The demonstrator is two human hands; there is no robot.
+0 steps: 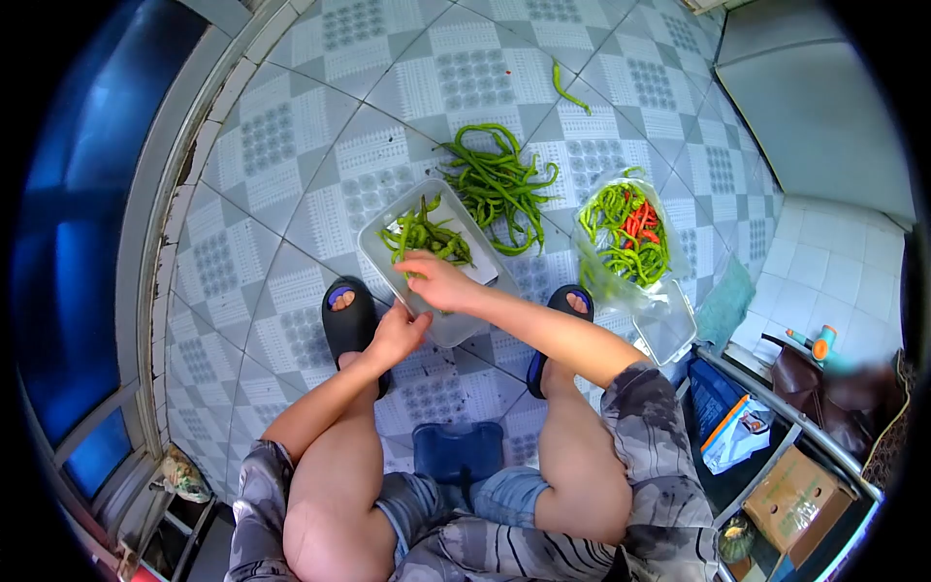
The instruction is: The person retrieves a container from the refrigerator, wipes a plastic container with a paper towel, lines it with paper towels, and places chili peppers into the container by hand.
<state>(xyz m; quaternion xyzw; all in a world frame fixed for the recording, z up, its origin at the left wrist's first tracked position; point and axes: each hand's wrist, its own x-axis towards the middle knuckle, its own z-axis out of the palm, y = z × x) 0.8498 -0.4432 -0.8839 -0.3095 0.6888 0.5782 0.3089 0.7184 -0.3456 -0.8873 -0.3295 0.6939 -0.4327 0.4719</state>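
Note:
A translucent plastic tub (467, 328) stands on the tiled floor between my feet, with green peppers (427, 236) and a white sheet inside. My right hand (438, 281) reaches over the tub at the near end of the peppers, its fingers bent close together; what they hold, if anything, is too small to tell. At the tub's near left edge is my left hand (399, 333), fingers pinched near the rim, their contents unclear. A heap of long green peppers (499, 184) lies on the floor just beyond the tub.
To the right are a plastic bag of green and red peppers (630, 233) and a clear lid (666, 322). One green pepper (569, 89) lies farther off. A blue stool (458, 451) is beneath me; a rack with a cardboard box (797, 497) stands at right.

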